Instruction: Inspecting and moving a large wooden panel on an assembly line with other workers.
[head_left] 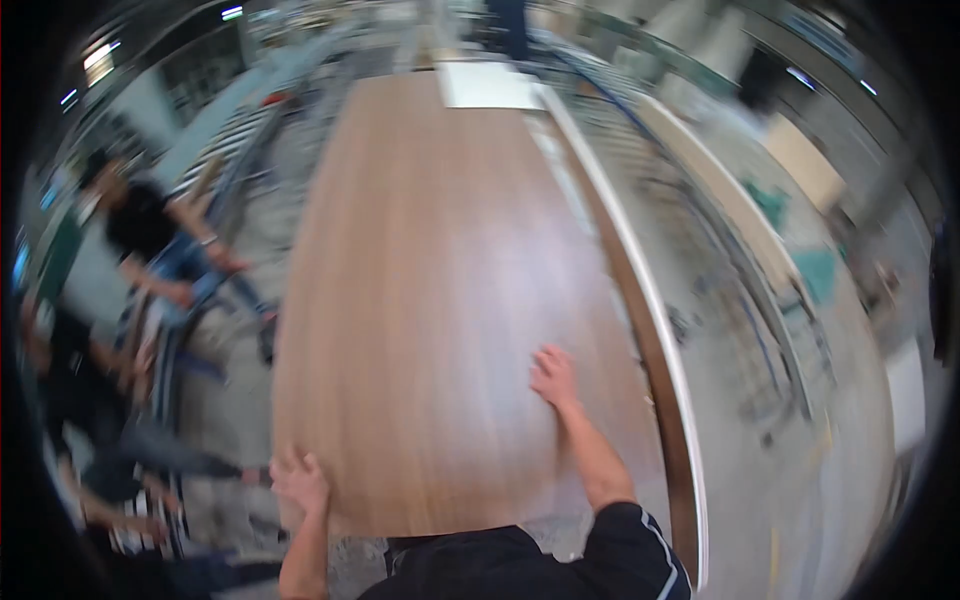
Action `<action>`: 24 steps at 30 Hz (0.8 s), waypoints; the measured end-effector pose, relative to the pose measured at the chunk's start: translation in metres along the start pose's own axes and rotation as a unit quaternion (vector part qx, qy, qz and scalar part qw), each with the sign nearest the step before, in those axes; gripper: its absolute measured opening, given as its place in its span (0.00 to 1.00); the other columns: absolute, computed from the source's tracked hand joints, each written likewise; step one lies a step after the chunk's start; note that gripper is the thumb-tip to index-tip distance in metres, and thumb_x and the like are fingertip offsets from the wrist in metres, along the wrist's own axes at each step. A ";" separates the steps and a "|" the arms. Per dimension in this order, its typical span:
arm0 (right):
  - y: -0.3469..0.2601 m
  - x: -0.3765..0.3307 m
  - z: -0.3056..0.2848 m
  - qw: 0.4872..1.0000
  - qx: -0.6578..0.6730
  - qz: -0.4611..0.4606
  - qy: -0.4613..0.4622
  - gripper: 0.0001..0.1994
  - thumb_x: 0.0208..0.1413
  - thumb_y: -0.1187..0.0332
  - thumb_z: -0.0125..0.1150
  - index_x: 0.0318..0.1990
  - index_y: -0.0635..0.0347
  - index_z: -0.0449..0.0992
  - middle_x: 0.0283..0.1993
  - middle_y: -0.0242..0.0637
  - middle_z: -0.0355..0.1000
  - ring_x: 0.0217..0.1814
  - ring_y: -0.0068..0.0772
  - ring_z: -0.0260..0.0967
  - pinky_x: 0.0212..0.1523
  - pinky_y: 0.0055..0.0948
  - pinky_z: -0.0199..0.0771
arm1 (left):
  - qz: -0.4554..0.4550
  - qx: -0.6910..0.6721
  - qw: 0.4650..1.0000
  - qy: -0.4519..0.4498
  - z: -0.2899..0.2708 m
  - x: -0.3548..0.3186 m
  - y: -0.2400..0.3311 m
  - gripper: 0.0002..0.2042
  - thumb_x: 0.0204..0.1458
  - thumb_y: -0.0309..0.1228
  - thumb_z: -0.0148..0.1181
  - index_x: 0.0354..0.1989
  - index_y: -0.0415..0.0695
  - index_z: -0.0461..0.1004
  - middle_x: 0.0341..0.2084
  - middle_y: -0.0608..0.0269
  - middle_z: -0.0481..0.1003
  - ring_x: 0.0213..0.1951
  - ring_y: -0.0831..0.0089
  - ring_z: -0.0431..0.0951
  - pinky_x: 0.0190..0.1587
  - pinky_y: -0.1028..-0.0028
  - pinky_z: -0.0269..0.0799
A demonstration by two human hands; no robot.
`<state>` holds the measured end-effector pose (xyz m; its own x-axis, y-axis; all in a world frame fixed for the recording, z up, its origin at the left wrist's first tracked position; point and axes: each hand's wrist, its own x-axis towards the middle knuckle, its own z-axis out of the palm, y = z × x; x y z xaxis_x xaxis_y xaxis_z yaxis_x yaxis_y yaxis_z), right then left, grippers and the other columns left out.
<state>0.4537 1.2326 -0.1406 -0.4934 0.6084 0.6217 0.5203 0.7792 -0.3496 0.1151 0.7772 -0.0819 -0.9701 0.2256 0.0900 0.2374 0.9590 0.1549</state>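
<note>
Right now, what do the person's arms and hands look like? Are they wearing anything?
Both hands are bare, with no gloves: the left hand and the right hand. The forearms are bare too. The right upper arm wears a short black sleeve with a thin white stripe. No watch or ring shows, though the picture is blurry.

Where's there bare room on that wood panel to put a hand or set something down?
The wood panel is bare between the right hand, flat on it, and the white sheet at its far end. The left hand grips the near left corner. People crowd the left side; the long board borders the right.
</note>
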 end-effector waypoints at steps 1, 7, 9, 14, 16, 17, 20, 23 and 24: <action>0.010 -0.010 -0.011 1.000 0.011 0.009 -0.017 0.16 0.46 0.67 0.65 0.45 0.57 0.78 0.53 0.47 0.72 0.56 0.52 0.68 0.56 0.47 0.69 | 0.010 -0.033 0.999 0.005 -0.005 0.000 0.016 0.25 0.56 0.47 0.50 0.64 0.59 0.65 0.66 0.45 0.55 0.68 0.50 0.52 0.65 0.44 0.44; -0.003 -0.005 -0.022 0.991 -0.034 0.032 -0.127 0.18 0.52 0.65 0.62 0.51 0.60 0.75 0.61 0.48 0.67 0.64 0.54 0.62 0.63 0.50 0.60 | -0.030 -0.064 0.997 0.009 0.028 -0.002 -0.004 0.30 0.55 0.52 0.50 0.66 0.57 0.63 0.68 0.37 0.49 0.71 0.43 0.42 0.68 0.37 0.29; -0.006 -0.002 -0.021 0.990 -0.034 0.015 -0.139 0.19 0.52 0.65 0.61 0.52 0.60 0.75 0.62 0.47 0.66 0.65 0.53 0.61 0.64 0.50 0.59 | -0.051 -0.076 0.996 0.009 0.023 -0.001 -0.006 0.30 0.55 0.53 0.49 0.67 0.57 0.62 0.69 0.36 0.47 0.71 0.43 0.41 0.68 0.36 0.27; -0.001 -0.003 -0.021 0.989 -0.047 0.044 -0.136 0.18 0.54 0.68 0.59 0.53 0.60 0.73 0.64 0.48 0.65 0.65 0.54 0.60 0.65 0.49 0.58 | -0.038 -0.084 0.996 -0.015 0.015 -0.005 -0.001 0.31 0.56 0.53 0.49 0.68 0.58 0.61 0.70 0.36 0.43 0.73 0.44 0.36 0.69 0.37 0.26; 0.001 -0.004 -0.020 0.989 -0.041 0.039 -0.139 0.19 0.54 0.68 0.59 0.53 0.60 0.73 0.64 0.48 0.65 0.65 0.54 0.60 0.65 0.49 0.58 | -0.024 -0.089 0.996 -0.002 0.020 -0.003 -0.003 0.31 0.56 0.53 0.49 0.68 0.58 0.60 0.70 0.36 0.43 0.73 0.44 0.35 0.69 0.38 0.26; 0.003 -0.003 -0.019 0.989 -0.037 0.041 -0.139 0.19 0.54 0.68 0.59 0.54 0.60 0.73 0.64 0.49 0.65 0.65 0.54 0.60 0.65 0.49 0.58 | -0.003 -0.093 0.996 0.011 0.021 -0.002 -0.002 0.31 0.56 0.53 0.49 0.69 0.58 0.59 0.70 0.35 0.42 0.73 0.45 0.34 0.69 0.39 0.26; 0.005 -0.004 -0.018 0.988 -0.048 0.035 -0.140 0.18 0.55 0.68 0.58 0.53 0.61 0.73 0.63 0.49 0.65 0.65 0.54 0.60 0.65 0.49 0.58 | 0.029 -0.082 0.994 0.070 0.024 -0.004 -0.002 0.31 0.56 0.52 0.48 0.69 0.57 0.58 0.71 0.39 0.43 0.74 0.47 0.36 0.70 0.40 0.28; 0.006 -0.003 -0.016 0.989 -0.043 0.028 -0.135 0.18 0.55 0.68 0.58 0.53 0.62 0.73 0.63 0.50 0.65 0.65 0.55 0.60 0.65 0.49 0.58 | 0.030 -0.089 0.996 -0.003 0.029 -0.001 -0.006 0.30 0.57 0.50 0.47 0.69 0.56 0.58 0.71 0.44 0.45 0.74 0.50 0.38 0.70 0.40 0.30; 0.007 -0.004 -0.015 0.989 -0.042 0.025 -0.137 0.18 0.55 0.68 0.58 0.53 0.62 0.73 0.63 0.50 0.65 0.65 0.55 0.60 0.65 0.49 0.58 | 0.026 -0.089 0.996 -0.002 0.029 -0.001 -0.006 0.30 0.57 0.50 0.47 0.69 0.56 0.58 0.71 0.44 0.45 0.74 0.50 0.38 0.70 0.40 0.30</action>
<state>0.4700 1.2338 -0.1345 -0.6305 0.6725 0.3877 0.5986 0.7392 -0.3088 0.1136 0.7763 -0.1114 -0.9564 0.2752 0.0979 0.2921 0.9004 0.3224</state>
